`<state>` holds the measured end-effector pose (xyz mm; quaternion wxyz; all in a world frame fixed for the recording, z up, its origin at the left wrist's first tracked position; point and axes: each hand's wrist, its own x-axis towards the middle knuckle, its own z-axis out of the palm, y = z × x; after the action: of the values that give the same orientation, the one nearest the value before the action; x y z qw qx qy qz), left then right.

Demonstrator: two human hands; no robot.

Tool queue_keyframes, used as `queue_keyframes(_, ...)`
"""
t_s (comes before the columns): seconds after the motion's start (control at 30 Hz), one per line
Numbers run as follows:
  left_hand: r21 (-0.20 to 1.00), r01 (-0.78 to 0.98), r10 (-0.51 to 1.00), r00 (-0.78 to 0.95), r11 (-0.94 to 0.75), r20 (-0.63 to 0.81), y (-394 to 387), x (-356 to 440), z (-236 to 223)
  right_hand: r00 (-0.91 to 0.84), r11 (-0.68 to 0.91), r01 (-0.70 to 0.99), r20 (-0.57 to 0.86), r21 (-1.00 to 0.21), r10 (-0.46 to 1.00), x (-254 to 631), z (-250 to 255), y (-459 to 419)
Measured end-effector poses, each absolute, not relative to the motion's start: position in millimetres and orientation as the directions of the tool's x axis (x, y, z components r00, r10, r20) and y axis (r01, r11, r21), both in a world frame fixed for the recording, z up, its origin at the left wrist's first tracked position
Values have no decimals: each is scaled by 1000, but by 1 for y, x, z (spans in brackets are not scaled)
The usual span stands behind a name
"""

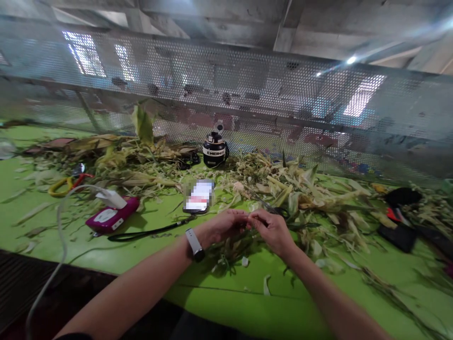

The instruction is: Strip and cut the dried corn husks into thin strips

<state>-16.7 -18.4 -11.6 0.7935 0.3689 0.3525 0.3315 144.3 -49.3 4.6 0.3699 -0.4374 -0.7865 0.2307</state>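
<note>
My left hand point(223, 225) and my right hand point(273, 230) meet just above the green table point(233, 302), fingertips touching. Both are closed in a pinch on something small and pale that I cannot make out. Dry corn husks and stems point(300, 193) lie in a heap right behind and under the hands. A white band with a black watch point(194, 244) sits on my left wrist. A phone point(199, 196) lies flat a little beyond my left hand.
A black bottle point(214, 149) stands at the back by a perforated metal screen point(247, 89). A magenta power bank point(112, 216) with a white cable lies at left, a black lanyard point(148, 232) beside it. Black items point(399, 231) rest at right.
</note>
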Motion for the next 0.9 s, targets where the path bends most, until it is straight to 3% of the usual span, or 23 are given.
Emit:
queue_keyframes(0.27,732,-397,770,578,554,-270,-20,-15,-10,-399,532,430,375,-730,837,147,7,-48)
queue_keyframes(0.5,656,-400,722,605,640,-336,-18,-21,-6,-415,536,383,379,-752,827,150,9,-46)
queue_keyframes(0.73,773,-335,715,667,539,-209,-17,-22,-13,-479,549,338,362,-765,799,151,11,-47)
queue_keyframes(0.9,885,-203,752,624,419,-213,-18,-27,-9,-326,408,365,296,-837,898,155,16,-45)
